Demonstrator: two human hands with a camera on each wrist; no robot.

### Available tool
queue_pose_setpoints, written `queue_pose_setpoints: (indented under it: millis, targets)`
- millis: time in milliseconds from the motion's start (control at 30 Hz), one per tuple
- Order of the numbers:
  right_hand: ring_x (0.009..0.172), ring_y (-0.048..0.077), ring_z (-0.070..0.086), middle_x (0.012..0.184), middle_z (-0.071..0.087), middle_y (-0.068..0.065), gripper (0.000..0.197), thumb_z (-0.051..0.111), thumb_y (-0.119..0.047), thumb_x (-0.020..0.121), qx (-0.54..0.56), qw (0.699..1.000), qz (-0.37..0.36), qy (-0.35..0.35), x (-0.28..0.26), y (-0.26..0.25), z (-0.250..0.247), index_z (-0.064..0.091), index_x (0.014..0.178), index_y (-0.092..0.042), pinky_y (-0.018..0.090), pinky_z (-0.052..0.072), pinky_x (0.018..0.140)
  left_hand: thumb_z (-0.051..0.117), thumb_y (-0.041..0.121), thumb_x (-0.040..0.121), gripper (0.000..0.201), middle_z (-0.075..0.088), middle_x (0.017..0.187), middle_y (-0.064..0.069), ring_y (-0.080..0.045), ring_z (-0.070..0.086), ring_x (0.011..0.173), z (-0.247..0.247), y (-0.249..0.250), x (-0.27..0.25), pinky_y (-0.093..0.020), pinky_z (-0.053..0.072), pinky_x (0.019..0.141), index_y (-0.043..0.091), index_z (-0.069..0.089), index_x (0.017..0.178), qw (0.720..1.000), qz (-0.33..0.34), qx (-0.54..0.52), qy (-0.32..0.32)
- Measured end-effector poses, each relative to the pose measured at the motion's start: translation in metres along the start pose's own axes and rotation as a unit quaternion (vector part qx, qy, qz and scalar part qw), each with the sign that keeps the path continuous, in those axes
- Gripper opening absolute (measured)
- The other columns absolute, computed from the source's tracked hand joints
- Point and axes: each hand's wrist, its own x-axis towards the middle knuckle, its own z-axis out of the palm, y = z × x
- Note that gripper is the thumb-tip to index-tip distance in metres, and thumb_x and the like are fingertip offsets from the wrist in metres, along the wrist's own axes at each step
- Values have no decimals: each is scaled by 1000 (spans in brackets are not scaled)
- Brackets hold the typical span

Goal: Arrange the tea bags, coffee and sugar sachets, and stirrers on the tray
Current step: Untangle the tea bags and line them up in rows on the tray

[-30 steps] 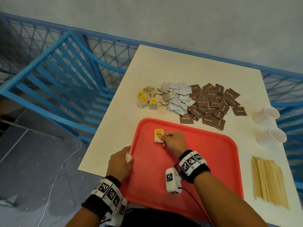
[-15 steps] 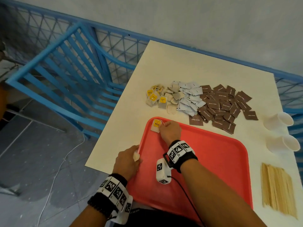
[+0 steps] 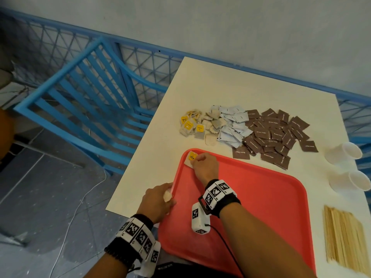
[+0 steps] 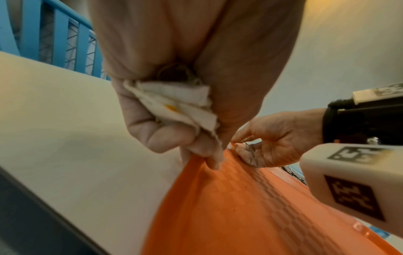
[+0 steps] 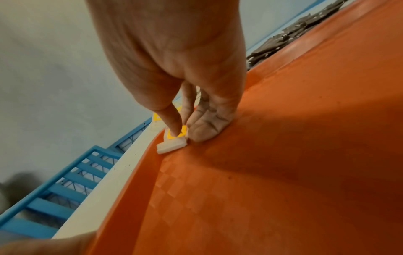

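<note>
At tray (image 3: 261, 197) corner, tea bag (image 3: 191, 158) under fingers (image 5: 174, 124)

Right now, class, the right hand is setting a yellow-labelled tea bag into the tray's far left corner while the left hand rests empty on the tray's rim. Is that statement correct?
Not quite. The left hand is not empty: the left wrist view shows it gripping a bunch of tea bags while touching the tray rim. The rest holds: the right hand sets a yellow-labelled tea bag into the far left corner.

The white table (image 3: 230, 87) bears a red tray (image 3: 261, 207), sachets (image 3: 267, 133), cups (image 3: 343, 150), stirrers (image 3: 345, 237).
</note>
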Motion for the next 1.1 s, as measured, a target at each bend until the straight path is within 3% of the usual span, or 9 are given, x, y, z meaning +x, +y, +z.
queue_pose_setpoints:
  millis: [300, 400, 433, 533, 667, 767, 900, 1000, 1100]
  targets:
    - [101, 21, 60, 105, 65, -1, 15, 71, -27, 85, -34, 999, -29, -30, 1, -5, -7, 61, 95, -19, 37, 51, 87, 66, 40, 91, 49, 66, 127, -3, -24, 61, 113, -9, 4, -3, -37, 49, 99, 26, 57, 137, 1000, -15, -4, 20]
    - [93, 14, 60, 100, 66, -3, 13, 67, -26, 88, -23, 996, -68, -48, -9, -14, -35, 65, 98, -18, 28, 48, 79, 60, 40, 95, 29, 74, 89, -3, -19, 66, 70, -28, 15, -8, -28, 51, 59, 20, 68, 115, 986, -28, -150, 63]
    - [85, 13, 60, 92, 65, -4, 12, 67, -26, 88, -17, 994, -90, -66, -17, -18, -47, 67, 96, -17, 29, 49, 76, 60, 36, 97, 26, 70, 78, -5, -19, 59, 58, -33, 22, -8, -26, 42, 48, 15, 69, 109, 965, -46, -253, 50]
    - [64, 11, 57, 72, 60, -3, 5, 71, -23, 88, 0, 976, -146, -162, -55, -32, -84, 71, 89, -18, 34, 51, 67, 58, 30, 98, 29, 57, 76, -12, -15, 46, 48, -40, 50, -9, -24, 34, 43, 5, 66, 112, 858, -89, -505, -25]
    - [58, 9, 59, 73, 66, 5, 15, 73, -34, 88, 14, 955, -204, -213, -110, -36, -124, 70, 86, -20, 22, 45, 58, 51, 34, 100, 33, 55, 69, -5, -10, 49, 47, -36, 88, -13, -19, 39, 39, 6, 61, 115, 772, -91, -623, -87]
    - [53, 1, 50, 63, 63, -7, 33, 72, -53, 81, -10, 964, -220, -150, -130, -30, -133, 67, 76, -21, 15, 38, 52, 49, 38, 100, 36, 52, 68, -6, -14, 50, 50, -26, 104, -22, -24, 41, 46, 7, 60, 115, 797, -51, -596, -81]
    - [48, 4, 47, 53, 55, -10, 25, 71, -32, 89, 21, 959, -260, -111, -135, -16, -130, 65, 68, -19, 15, 32, 50, 52, 44, 99, 44, 64, 87, -18, -27, 62, 76, -8, 120, -40, -33, 47, 63, 3, 60, 113, 841, -10, -532, -97]
    - [51, 20, 53, 60, 62, 5, 23, 68, -25, 93, 78, 964, -225, -121, -129, -4, -146, 68, 71, -15, 31, 42, 51, 55, 44, 95, 41, 54, 73, -14, -18, 52, 58, -6, 127, -49, -26, 43, 48, 4, 58, 100, 827, -12, -550, -114]
    - [55, 14, 55, 65, 64, 7, 21, 66, -20, 94, 159, 964, -161, -142, -124, 0, -166, 69, 78, -6, 26, 42, 53, 59, 35, 94, 26, 51, 67, -6, -12, 46, 48, -10, 128, -52, -20, 37, 40, 9, 57, 94, 797, -6, -586, -146]
